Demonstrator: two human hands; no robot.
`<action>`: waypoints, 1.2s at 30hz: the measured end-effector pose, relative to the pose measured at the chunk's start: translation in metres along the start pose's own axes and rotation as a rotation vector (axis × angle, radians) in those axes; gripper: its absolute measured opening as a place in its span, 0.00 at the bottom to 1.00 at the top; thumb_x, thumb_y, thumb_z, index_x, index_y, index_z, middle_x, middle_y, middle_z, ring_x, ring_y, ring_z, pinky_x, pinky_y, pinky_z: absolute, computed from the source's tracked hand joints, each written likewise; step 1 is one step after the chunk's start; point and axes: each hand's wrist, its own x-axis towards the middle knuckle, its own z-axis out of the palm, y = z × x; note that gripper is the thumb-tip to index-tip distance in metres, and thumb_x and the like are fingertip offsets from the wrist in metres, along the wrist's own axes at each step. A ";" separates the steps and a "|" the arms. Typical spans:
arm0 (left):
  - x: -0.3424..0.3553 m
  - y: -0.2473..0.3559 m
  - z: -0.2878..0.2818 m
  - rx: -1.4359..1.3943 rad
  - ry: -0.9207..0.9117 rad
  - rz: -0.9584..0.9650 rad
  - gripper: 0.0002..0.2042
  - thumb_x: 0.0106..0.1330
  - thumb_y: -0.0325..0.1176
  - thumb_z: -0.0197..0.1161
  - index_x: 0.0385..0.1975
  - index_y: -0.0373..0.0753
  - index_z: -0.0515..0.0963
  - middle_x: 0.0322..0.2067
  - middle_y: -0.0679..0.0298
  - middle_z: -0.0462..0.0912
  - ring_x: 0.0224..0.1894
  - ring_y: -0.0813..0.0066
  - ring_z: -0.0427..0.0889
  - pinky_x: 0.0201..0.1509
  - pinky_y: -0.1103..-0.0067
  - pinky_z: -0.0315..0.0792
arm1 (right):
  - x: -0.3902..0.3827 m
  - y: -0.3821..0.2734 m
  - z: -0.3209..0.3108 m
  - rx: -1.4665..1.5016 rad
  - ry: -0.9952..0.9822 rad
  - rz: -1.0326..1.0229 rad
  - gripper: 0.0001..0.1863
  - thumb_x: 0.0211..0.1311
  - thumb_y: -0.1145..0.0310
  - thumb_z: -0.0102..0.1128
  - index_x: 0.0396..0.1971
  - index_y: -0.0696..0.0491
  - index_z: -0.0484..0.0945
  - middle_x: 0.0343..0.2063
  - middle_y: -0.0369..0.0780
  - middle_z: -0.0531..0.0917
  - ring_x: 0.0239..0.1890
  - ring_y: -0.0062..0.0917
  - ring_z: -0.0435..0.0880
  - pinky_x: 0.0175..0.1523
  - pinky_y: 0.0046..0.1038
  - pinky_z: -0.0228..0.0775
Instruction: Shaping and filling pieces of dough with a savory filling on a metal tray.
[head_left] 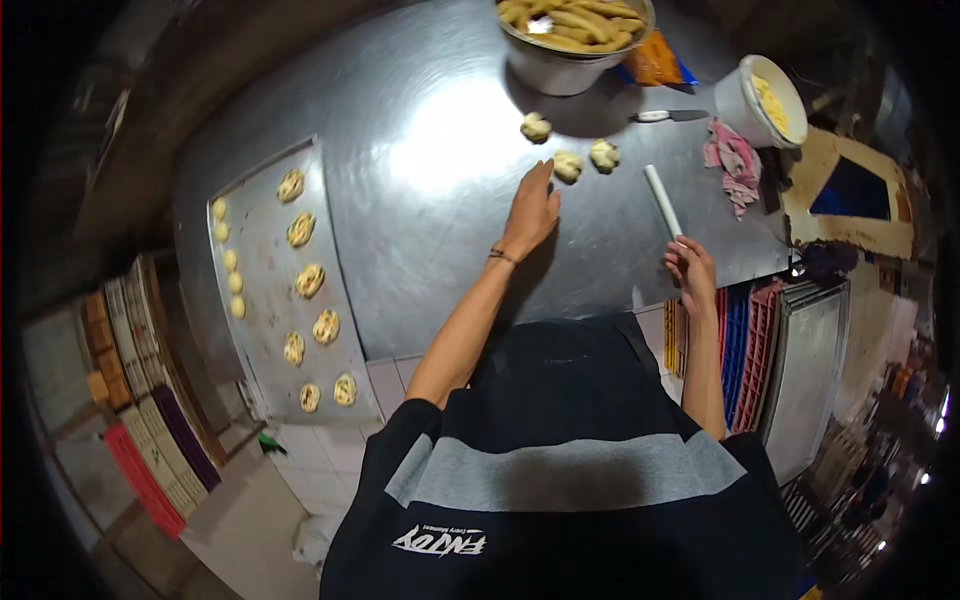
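My left hand (530,212) reaches forward over the steel table, its fingers stretched out and its tips beside a knotted dough piece (567,167). Whether they touch it I cannot tell. Two more pieces of shaped dough lie close by, one dough piece (536,127) farther off and another dough piece (604,156) to the right. Near the table's front edge, my right hand (692,270) has its fingers closed round the near end of a white rolling pin (662,200), which points away from me.
A baking tray (262,270) at left carries several filled dough knots and small dough balls. At the back stand a bowl (575,45) of yellow finger-shaped pieces and an orange packet (655,60). A knife (670,116), pink cloth (733,165) and white bucket (740,108) sit right.
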 end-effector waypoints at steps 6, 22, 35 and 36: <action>0.024 -0.035 0.051 0.282 0.102 -0.008 0.27 0.55 0.30 0.71 0.56 0.32 0.73 0.54 0.46 0.74 0.59 0.42 0.69 0.62 0.61 0.65 | -0.040 0.034 -0.032 0.258 0.208 -0.061 0.14 0.69 0.74 0.53 0.52 0.60 0.75 0.40 0.44 0.83 0.38 0.24 0.83 0.41 0.23 0.77; -0.125 0.047 -0.121 -1.149 0.339 -0.558 0.30 0.64 0.19 0.64 0.65 0.40 0.60 0.59 0.54 0.69 0.52 0.70 0.79 0.57 0.77 0.76 | -0.042 -0.016 0.258 -0.453 -1.066 -0.283 0.17 0.65 0.70 0.61 0.52 0.58 0.79 0.41 0.43 0.86 0.41 0.27 0.85 0.48 0.28 0.77; -0.156 0.019 -0.165 -1.248 1.132 -0.348 0.15 0.74 0.29 0.56 0.57 0.37 0.70 0.52 0.59 0.77 0.55 0.68 0.76 0.60 0.71 0.71 | -0.076 0.010 0.386 -0.553 -1.286 -0.385 0.17 0.69 0.67 0.60 0.48 0.66 0.79 0.34 0.41 0.86 0.35 0.20 0.83 0.42 0.23 0.78; -0.159 0.007 -0.178 -1.161 1.130 -0.428 0.14 0.74 0.30 0.56 0.57 0.38 0.70 0.52 0.59 0.77 0.55 0.69 0.76 0.59 0.71 0.71 | -0.078 0.015 0.403 -0.586 -1.285 -0.339 0.17 0.69 0.67 0.61 0.48 0.67 0.80 0.33 0.41 0.86 0.34 0.19 0.83 0.40 0.22 0.77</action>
